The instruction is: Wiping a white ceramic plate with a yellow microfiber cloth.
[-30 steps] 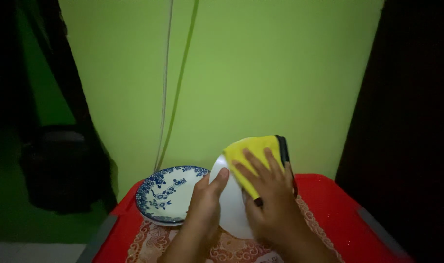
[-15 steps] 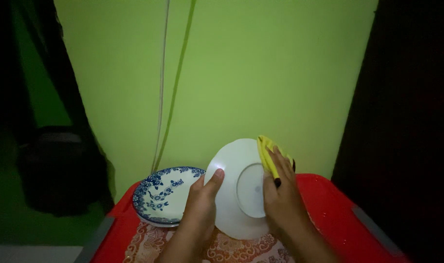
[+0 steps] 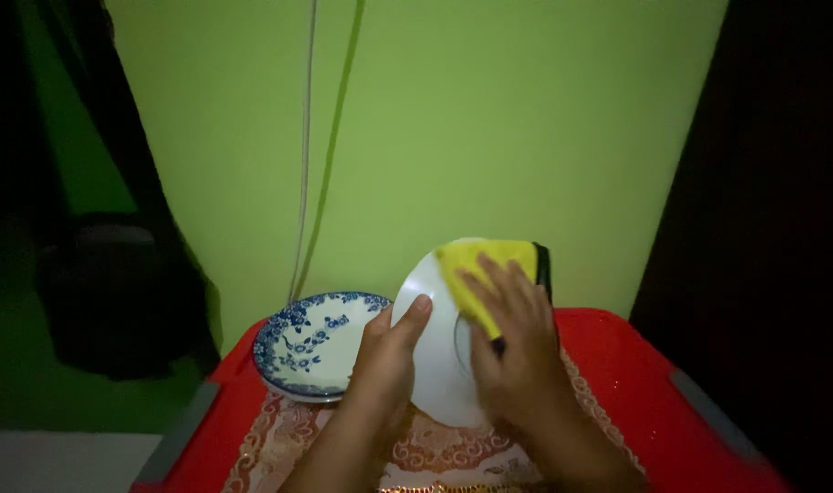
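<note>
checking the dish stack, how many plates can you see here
2. A white plate is held upright between the left hand and right hand; a blue patterned plate leans at the left. More may be hidden behind.
</note>
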